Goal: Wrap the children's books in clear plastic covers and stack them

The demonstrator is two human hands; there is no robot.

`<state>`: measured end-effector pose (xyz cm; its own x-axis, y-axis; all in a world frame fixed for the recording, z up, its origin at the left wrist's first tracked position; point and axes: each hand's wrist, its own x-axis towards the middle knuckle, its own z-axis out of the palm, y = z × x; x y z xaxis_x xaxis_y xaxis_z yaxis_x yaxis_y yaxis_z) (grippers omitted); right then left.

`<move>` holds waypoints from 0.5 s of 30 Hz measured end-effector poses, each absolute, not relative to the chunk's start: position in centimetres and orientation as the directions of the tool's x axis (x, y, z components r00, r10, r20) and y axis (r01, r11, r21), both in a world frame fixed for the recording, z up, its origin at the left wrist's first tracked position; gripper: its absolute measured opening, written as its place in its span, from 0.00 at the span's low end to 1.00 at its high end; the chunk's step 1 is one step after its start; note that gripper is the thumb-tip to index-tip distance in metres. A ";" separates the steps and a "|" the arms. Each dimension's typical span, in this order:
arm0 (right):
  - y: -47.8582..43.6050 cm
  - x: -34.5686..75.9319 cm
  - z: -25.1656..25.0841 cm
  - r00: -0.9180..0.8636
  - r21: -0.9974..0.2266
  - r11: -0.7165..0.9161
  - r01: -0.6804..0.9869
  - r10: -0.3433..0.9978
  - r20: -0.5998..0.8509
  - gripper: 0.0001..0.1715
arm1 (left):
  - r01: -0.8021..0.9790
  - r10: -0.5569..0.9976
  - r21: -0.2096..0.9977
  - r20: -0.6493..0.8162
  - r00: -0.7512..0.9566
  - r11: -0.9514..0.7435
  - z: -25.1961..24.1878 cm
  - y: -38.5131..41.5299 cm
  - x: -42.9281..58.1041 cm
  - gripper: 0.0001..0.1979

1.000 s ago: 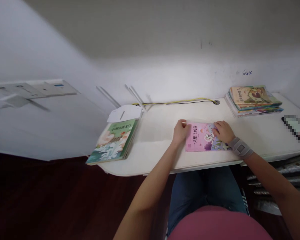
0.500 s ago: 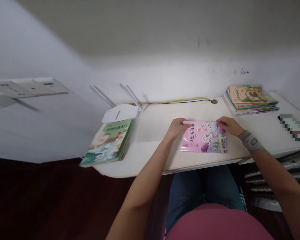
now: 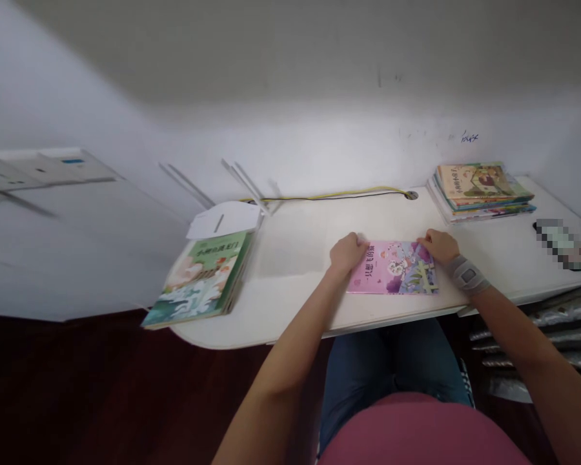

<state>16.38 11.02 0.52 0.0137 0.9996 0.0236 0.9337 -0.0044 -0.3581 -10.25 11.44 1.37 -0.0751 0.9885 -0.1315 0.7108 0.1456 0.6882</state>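
A pink picture book (image 3: 392, 270) with a purple and green cover drawing lies closed, front up, at the near part of the white desk (image 3: 290, 310). My left hand (image 3: 348, 250) grips its far left corner, fingers curled and thumb at the edge. At the far right corner my right hand (image 3: 438, 245) pinches the book the same way; a grey band (image 3: 468, 274) circles that wrist. Some of the fingertips are hidden behind the book's far edge.
Left on the desk, a stack of green-covered books (image 3: 201, 278) overhangs the edge, beside a white router (image 3: 225, 219) with antennas. Another book stack (image 3: 481, 187) stands back right, near a phone (image 3: 561, 242). A yellow cable (image 3: 339, 194) runs along the wall.
The pink book now lies flatter on the desk, its far edge slightly nearer me. Both hands keep hold of its far corners. The view has shifted a little.
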 end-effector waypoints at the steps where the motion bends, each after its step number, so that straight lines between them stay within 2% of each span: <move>1: 10.8 16.3 0.4 0.035 -0.320 -0.026 0.947 0.999 0.023 0.18 | 0.761 0.990 0.634 -0.116 -0.081 0.136 1.5 11.4 -10.2 0.15; 3: 10.3 16.4 0.4 0.060 -0.222 -0.053 0.974 0.998 0.021 0.20 | 0.861 0.994 0.500 -0.099 -0.048 0.092 1.7 11.4 -10.1 0.18; 6: 9.1 16.6 0.7 0.025 -0.064 -0.020 0.998 0.996 0.082 0.19 | 0.940 0.992 0.342 -0.113 0.049 -0.007 2.1 11.4 -10.1 0.17; 9: 7.3 16.5 0.3 -0.157 0.007 0.159 0.987 0.968 0.196 0.20 | 0.961 0.990 0.257 -0.075 0.121 -0.098 2.1 11.5 -10.1 0.17; 12: 5.4 15.8 -1.1 -0.347 0.021 0.352 0.936 0.907 0.238 0.24 | 0.970 0.984 0.175 -0.013 0.176 -0.171 1.7 11.7 -9.8 0.19; 13: 4.9 15.6 -1.6 -0.369 0.026 0.374 0.927 0.896 0.249 0.25 | 0.969 0.982 0.163 0.001 0.188 -0.185 1.6 11.9 -9.7 0.19; 15: 4.2 15.2 -2.4 -0.364 0.039 0.368 0.929 0.890 0.275 0.27 | 0.960 0.984 0.217 0.010 0.177 -0.175 1.6 12.2 -9.5 0.19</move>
<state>15.21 4.19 -2.37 -0.3638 0.8898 0.2755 0.9291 0.3677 0.0392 -9.47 12.24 1.56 0.1770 0.9842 0.0103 0.9604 -0.1750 0.2169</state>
